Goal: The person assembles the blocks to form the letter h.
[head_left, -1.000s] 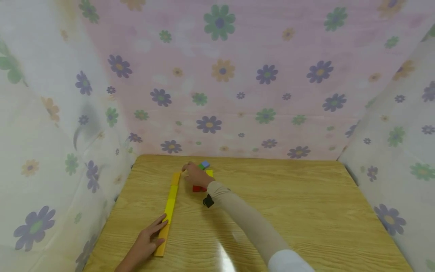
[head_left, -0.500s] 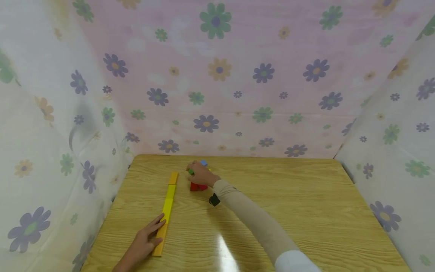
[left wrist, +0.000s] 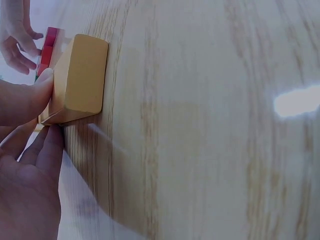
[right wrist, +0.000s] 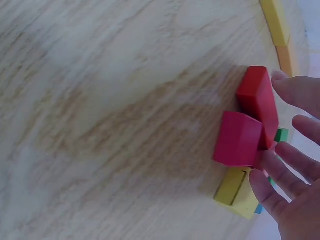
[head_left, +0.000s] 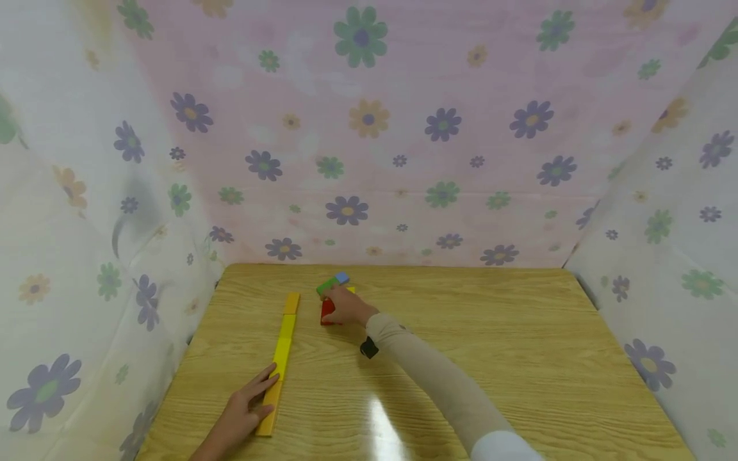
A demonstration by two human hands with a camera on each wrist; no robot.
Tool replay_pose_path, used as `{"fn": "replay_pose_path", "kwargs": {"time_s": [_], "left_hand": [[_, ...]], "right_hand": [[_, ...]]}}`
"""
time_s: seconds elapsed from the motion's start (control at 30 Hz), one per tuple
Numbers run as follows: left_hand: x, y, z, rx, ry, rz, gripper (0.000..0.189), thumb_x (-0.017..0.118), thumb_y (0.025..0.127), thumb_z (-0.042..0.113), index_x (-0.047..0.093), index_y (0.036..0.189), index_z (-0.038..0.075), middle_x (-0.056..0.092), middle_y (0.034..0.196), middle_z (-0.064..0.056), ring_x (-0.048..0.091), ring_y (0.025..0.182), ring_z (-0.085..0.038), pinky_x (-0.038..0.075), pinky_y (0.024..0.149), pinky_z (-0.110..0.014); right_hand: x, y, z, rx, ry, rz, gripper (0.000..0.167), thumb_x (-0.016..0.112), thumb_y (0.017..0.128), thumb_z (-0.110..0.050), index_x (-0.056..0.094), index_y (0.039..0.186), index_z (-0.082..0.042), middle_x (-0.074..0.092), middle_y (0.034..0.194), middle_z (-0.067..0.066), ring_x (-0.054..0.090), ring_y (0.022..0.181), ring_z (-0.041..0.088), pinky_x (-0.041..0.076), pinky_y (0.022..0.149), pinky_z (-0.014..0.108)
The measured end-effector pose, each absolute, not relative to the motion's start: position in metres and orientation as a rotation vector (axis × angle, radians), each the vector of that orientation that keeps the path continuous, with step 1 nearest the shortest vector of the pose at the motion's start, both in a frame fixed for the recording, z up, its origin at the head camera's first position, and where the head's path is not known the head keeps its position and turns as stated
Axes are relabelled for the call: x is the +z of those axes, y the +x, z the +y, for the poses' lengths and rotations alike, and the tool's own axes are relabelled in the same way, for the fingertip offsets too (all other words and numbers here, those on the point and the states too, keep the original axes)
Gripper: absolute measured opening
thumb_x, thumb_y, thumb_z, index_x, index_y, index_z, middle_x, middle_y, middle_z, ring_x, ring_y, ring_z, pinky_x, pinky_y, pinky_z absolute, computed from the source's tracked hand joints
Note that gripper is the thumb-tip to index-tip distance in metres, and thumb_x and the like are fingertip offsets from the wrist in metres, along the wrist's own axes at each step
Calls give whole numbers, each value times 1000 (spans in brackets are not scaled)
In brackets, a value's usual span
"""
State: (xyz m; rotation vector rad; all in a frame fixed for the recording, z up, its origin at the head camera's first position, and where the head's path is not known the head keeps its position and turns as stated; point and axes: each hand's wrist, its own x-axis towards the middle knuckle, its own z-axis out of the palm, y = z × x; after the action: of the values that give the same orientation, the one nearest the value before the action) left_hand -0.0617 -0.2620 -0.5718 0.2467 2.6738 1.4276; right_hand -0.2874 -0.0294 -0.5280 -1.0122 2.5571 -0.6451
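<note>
My left hand point(head_left: 237, 410) pinches the near orange block point(head_left: 268, 419) between thumb and fingers. In the left wrist view this orange block point(left wrist: 85, 75) lies with its end face toward the camera. Yellow blocks point(head_left: 284, 346) and a far orange block point(head_left: 292, 303) continue the straight row away from it. My right hand point(head_left: 348, 307) hovers over a small cluster, fingers spread. Below it are a red block point(right wrist: 260, 100), a crimson block point(right wrist: 237, 139) and a yellow block point(right wrist: 237, 192). A green block point(head_left: 327, 285) and a blue block point(head_left: 343, 278) lie just behind.
Everything lies on a wood-grain table point(head_left: 490, 358). Flower-patterned sheets point(head_left: 398, 128) hang behind it and at both sides. A small black device point(head_left: 369, 347) sits at my right wrist.
My right hand has come back from near the row's far end, past the green block, to over the red blocks. My left hand has stayed on the near orange block.
</note>
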Motion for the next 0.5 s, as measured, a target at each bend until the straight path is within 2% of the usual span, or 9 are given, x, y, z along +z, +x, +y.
{"fn": "replay_pose_path", "kwargs": {"time_s": [0.27, 0.4, 0.5], "left_hand": [[-570, -62, -260, 1389, 150, 2679, 59, 71, 79, -4, 54, 134, 5, 36, 148, -7, 35, 133, -28, 36, 96, -16], [-569, -62, -259, 1374, 115, 2680, 59, 71, 78, -5, 54, 134, 5, 37, 148, -6, 35, 133, -26, 38, 99, -22], [-569, -62, -258, 1373, 120, 2681, 59, 70, 78, -6, 54, 134, 4, 36, 148, -7, 35, 133, -26, 38, 99, -23]], "right_hand": [[-540, -281, -30, -586, -1045, 2627, 44, 74, 82, -23, 59, 120, -8, 47, 119, 10, 50, 94, 16, 46, 72, 22], [-544, -277, -32, -547, -1044, 2660, 40, 71, 84, -21, 57, 120, -9, 44, 120, 11, 51, 94, 16, 47, 73, 22], [-546, -275, -34, -523, -1062, 2693, 38, 70, 85, -20, 57, 119, -9, 45, 121, 11, 50, 97, 16, 46, 75, 22]]}}
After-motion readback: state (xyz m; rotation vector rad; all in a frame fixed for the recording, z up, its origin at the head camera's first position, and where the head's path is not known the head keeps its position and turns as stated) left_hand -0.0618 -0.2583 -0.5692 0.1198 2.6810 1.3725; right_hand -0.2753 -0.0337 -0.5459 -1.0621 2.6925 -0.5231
